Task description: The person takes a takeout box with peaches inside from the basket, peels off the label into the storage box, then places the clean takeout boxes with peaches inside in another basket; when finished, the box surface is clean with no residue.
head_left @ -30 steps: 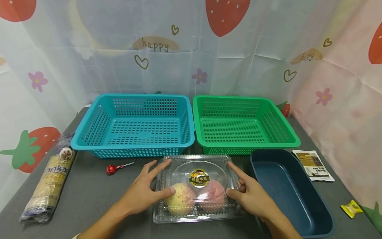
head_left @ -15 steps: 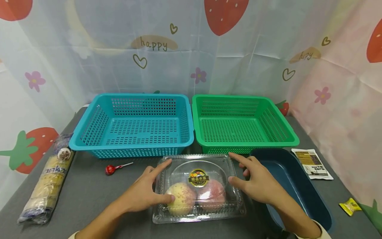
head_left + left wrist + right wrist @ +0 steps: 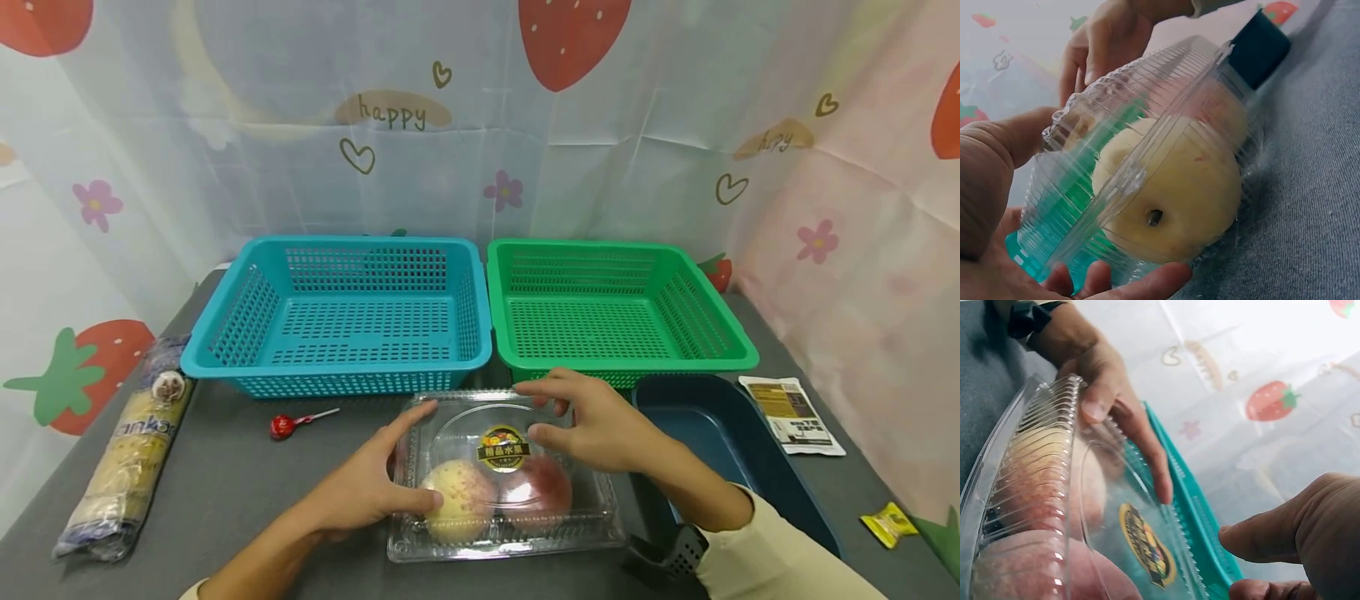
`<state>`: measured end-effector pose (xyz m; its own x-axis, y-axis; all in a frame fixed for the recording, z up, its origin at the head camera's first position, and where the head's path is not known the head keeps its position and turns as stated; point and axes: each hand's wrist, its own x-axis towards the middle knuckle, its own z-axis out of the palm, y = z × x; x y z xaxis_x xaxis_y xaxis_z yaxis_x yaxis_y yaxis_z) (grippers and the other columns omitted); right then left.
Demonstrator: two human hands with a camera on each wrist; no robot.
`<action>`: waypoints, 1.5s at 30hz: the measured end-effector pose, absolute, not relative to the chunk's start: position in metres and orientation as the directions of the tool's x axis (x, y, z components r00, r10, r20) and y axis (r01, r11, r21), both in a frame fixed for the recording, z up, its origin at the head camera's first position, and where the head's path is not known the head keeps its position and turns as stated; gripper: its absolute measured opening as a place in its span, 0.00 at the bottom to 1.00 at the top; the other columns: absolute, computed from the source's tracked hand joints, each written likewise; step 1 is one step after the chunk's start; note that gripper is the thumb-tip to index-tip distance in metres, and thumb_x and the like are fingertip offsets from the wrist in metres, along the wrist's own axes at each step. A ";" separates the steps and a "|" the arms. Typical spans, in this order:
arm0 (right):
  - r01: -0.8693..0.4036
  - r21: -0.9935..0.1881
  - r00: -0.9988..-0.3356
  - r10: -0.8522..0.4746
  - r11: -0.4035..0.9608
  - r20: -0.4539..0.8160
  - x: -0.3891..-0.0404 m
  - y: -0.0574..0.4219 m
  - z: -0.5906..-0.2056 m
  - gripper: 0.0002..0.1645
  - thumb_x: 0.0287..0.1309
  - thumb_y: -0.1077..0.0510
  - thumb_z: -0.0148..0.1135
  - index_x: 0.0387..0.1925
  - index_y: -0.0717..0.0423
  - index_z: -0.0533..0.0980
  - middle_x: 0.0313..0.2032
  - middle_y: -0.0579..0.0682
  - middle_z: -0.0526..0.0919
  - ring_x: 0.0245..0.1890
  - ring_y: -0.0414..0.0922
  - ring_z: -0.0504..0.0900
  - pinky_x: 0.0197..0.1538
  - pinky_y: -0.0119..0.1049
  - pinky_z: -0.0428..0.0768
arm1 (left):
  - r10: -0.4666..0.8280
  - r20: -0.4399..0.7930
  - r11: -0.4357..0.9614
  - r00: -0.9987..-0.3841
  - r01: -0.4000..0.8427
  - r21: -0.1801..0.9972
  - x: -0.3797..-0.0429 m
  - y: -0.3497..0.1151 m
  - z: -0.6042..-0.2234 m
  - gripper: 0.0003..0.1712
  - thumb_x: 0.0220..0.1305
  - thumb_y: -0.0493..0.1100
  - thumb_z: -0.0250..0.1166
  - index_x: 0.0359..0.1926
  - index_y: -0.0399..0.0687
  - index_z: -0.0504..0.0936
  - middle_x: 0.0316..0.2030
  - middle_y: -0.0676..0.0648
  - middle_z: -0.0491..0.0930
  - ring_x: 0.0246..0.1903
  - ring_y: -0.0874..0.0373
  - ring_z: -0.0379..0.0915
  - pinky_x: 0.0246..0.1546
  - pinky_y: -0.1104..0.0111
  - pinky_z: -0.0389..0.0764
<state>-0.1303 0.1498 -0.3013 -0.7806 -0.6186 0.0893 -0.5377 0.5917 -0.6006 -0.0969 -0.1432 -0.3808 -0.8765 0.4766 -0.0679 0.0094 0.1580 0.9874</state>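
Observation:
A clear plastic fruit box (image 3: pixel 442 552) with a hinged-looking lid lies in front of me. A yellow round fruit (image 3: pixel 459 498) and a pinkish-red one (image 3: pixel 537 493) sit inside it, and a black and gold label (image 3: pixel 503 451) is on the lid. My left hand (image 3: pixel 372 483) grips the box's left side; in the left wrist view its thumb is at the lid's edge, with other fingers along the side. Over the lid's right back part hovers my right hand (image 3: pixel 604 423), thumb and fingers bent and apart. The right wrist view shows a gap between it and the lid.
A blue basket (image 3: pixel 360 372) and a green basket (image 3: pixel 630 364) stand behind the box. To the right are a dark blue tub (image 3: pixel 705 437), a white-brown packet (image 3: pixel 793 415) and a yellow wrapped candy (image 3: pixel 888 525). At left lie a lollipop (image 3: pixel 282 427) and a long bread pack (image 3: pixel 135 454).
My right hand has let go of the box's right side and moved left and up over the lid. The left hand stays on the left side; the box lies in the same place.

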 end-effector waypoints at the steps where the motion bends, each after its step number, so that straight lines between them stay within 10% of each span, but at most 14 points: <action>1: -0.542 -0.598 -0.776 -0.625 0.591 0.085 -0.131 0.147 -0.302 0.27 0.59 0.59 0.67 0.61 0.54 0.75 0.40 0.47 0.75 0.35 0.47 0.73 0.32 0.35 0.74 | 0.487 -0.070 0.113 -0.870 -0.017 0.993 -0.097 -0.143 -0.381 0.59 0.46 0.35 0.75 0.75 0.55 0.51 0.58 0.27 0.58 0.45 0.43 0.72 0.42 0.57 0.79; 10: -0.564 -0.565 -0.755 -0.654 0.602 0.056 -0.137 0.128 -0.313 0.23 0.58 0.60 0.66 0.56 0.59 0.78 0.37 0.46 0.76 0.30 0.43 0.72 0.31 0.35 0.72 | 0.488 -0.089 0.074 -0.869 -0.060 0.995 -0.097 -0.144 -0.379 0.60 0.41 0.29 0.74 0.74 0.52 0.53 0.40 0.31 0.67 0.39 0.46 0.71 0.36 0.56 0.81; 25: -0.491 -0.509 -0.831 -0.555 0.707 0.031 -0.133 0.111 -0.322 0.05 0.55 0.61 0.69 0.33 0.48 0.85 0.33 0.35 0.77 0.34 0.39 0.75 0.40 0.40 0.72 | 0.479 -0.086 0.115 -0.874 -0.034 0.993 -0.097 -0.145 -0.381 0.60 0.40 0.32 0.74 0.74 0.52 0.54 0.39 0.35 0.67 0.39 0.46 0.69 0.37 0.58 0.79; 45: -0.497 -0.576 -0.830 -0.549 0.649 0.098 -0.133 0.124 -0.299 0.09 0.60 0.65 0.63 0.27 0.50 0.77 0.28 0.40 0.76 0.30 0.41 0.71 0.33 0.38 0.73 | 0.460 -0.078 0.175 -0.884 0.003 0.985 -0.099 -0.144 -0.378 0.60 0.39 0.33 0.75 0.74 0.54 0.56 0.34 0.39 0.64 0.36 0.47 0.64 0.34 0.59 0.77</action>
<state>-0.1327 0.1243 -0.2994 -0.8304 -0.5486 0.0979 -0.4968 0.6492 -0.5760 -0.0990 -0.1442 -0.3783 -0.8844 0.4601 -0.0784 0.0034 0.1745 0.9846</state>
